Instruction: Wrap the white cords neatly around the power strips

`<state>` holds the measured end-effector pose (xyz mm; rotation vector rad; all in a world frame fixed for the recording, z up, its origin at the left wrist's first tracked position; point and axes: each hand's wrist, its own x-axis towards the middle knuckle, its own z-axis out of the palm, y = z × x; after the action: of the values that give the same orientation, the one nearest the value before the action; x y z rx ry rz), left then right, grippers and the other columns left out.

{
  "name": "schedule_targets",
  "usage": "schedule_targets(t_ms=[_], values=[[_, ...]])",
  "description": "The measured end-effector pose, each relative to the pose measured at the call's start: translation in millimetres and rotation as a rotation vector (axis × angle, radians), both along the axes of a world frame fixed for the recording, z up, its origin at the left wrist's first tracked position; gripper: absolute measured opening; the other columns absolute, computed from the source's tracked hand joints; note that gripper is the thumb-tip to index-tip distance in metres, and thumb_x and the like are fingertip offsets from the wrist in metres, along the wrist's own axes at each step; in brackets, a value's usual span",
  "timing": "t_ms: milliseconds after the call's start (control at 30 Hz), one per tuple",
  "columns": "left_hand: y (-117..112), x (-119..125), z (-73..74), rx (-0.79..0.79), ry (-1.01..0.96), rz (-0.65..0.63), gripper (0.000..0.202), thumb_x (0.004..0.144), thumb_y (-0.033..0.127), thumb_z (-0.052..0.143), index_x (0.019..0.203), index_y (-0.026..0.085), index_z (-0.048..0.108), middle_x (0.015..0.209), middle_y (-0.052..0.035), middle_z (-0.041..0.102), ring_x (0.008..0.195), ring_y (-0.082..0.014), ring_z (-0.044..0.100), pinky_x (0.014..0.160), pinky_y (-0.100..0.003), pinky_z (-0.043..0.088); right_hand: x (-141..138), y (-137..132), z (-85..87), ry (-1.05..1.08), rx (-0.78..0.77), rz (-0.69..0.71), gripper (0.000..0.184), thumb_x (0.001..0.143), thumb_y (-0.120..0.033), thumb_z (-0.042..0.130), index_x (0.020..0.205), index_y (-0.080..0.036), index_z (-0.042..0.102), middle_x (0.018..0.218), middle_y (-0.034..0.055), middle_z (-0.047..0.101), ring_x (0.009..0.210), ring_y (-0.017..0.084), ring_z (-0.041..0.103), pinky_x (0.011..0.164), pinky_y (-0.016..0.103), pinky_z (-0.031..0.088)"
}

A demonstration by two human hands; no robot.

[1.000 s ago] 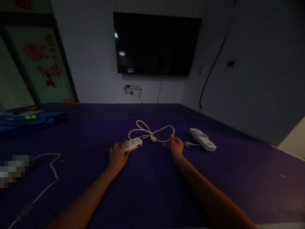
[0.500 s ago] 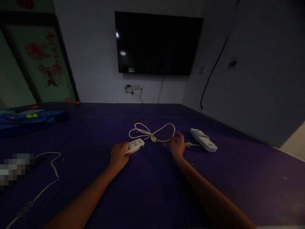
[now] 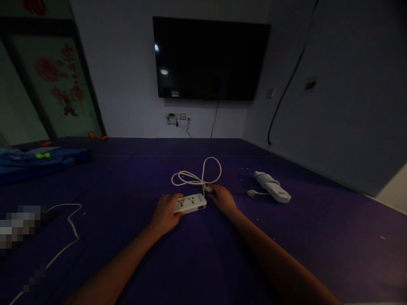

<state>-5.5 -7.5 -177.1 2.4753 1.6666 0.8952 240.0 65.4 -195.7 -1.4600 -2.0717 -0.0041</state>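
Note:
A white power strip (image 3: 191,203) lies on the purple surface, with my left hand (image 3: 165,213) closed round its left end. Its white cord (image 3: 212,159) spreads in loose loops just behind it. My right hand (image 3: 224,200) is closed at the strip's right end, its fingers on the white plug (image 3: 207,189) where the loops come together. The fingertips partly cover the plug. To the right, apart from both hands, rests a second white power strip (image 3: 274,188) with its cord wound round it and its plug (image 3: 252,193) sticking out on the left.
The purple surface (image 3: 143,262) reaches back to the wall. A thin white cable (image 3: 71,220) curves across the left side, near a blurred-out object (image 3: 19,222). Blue fabric (image 3: 57,159) lies farther left. A television (image 3: 211,59) hangs on the far wall above sockets (image 3: 178,117).
My left hand has shifted the power strip right and nearer. My right hand has moved left from the cord loop to the plug. The right loop has narrowed and risen.

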Motion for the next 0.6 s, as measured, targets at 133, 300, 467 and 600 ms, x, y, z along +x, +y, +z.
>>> schedule_targets(t_ms=[133,300,467,600], values=[[-1.4,2.4,-2.1,0.017,-0.002,-0.059,0.048,0.068,0.022,0.067,0.114,0.023,0.053,0.111,-0.0074,0.062,0.106,-0.0258,0.053,0.101,-0.046,0.031,-3.1,-3.2,4.9,0.102,0.034,0.014,0.027,0.080,-0.021,0.055,0.106,-0.017,0.064,0.104,0.0097,0.066,0.099,0.021,0.059,0.088,0.033,0.043],[-1.5,3.2,-4.5,0.024,-0.011,-0.125,0.045,0.070,0.024,0.065,0.114,0.022,0.053,0.112,-0.0078,0.062,0.107,-0.0252,0.053,0.104,-0.047,0.027,-13.4,-8.0,7.6,0.597,0.070,0.040,0.034,0.079,-0.042,0.054,0.092,-0.013,0.067,0.087,0.0109,0.070,0.077,0.020,0.065,0.071,0.031,0.050],[-4.8,6.1,-4.2,0.004,-0.014,-0.240,0.048,0.070,0.022,0.065,0.115,0.024,0.051,0.115,-0.0061,0.060,0.111,-0.0252,0.051,0.105,-0.053,0.023,-12.1,-4.5,7.4,1.128,-0.066,0.020,0.042,0.066,-0.052,0.062,0.078,-0.012,0.066,0.070,0.0087,0.069,0.057,0.019,0.063,0.055,0.031,0.051],[-7.6,8.5,-4.2,-0.013,-0.010,-0.322,0.051,0.069,0.022,0.067,0.116,0.024,0.049,0.117,-0.0061,0.058,0.112,-0.0246,0.050,0.106,-0.056,0.019,-9.7,-0.7,3.9,1.261,-0.129,0.063,0.040,0.062,-0.050,0.067,0.077,-0.013,0.066,0.066,0.0061,0.069,0.054,0.017,0.063,0.053,0.029,0.051]])
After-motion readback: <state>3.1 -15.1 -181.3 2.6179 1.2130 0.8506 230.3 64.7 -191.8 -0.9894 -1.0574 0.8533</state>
